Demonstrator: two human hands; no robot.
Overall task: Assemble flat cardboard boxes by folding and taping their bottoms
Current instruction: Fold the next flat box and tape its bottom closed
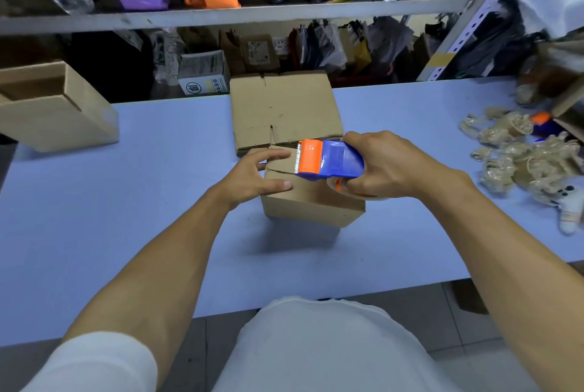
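Taping is the step in hand. One small cardboard box [311, 202] stands on the blue table [126, 202], bottom side up, with its flaps folded in; the seam between the flaps shows as a dark line near the left part of the top face. The left hand [252, 175] lies on the left end of the box — fingers spread and flat over the flaps, thumb down on the near side wall, so it presses and steadies more than it grips. The right hand [388, 167] is closed around the blue and orange tape dispenser [328, 159], with the tape roll partly visible under the palm. The toothed blade of the dispenser points to the left and sits just above the flaps, very near the left fingertips. I cannot tell if tape is already laid on the seam, because the dispenser and the hands cover most of the top.

Behind the box, touching its far edge or nearly so, lies a stack of flat boxes [284, 107] that wait for folding. One finished open box [53, 107] stands at the far left of the table, and crumpled tape scraps [518, 151] lie in a heap at the right.

My judgement — the next move calls for the dispenser to press down on the flaps and run along the seam, while the left hand keeps the flaps level and closed. The left fingers are close to the blade, so they should stay out of its path.
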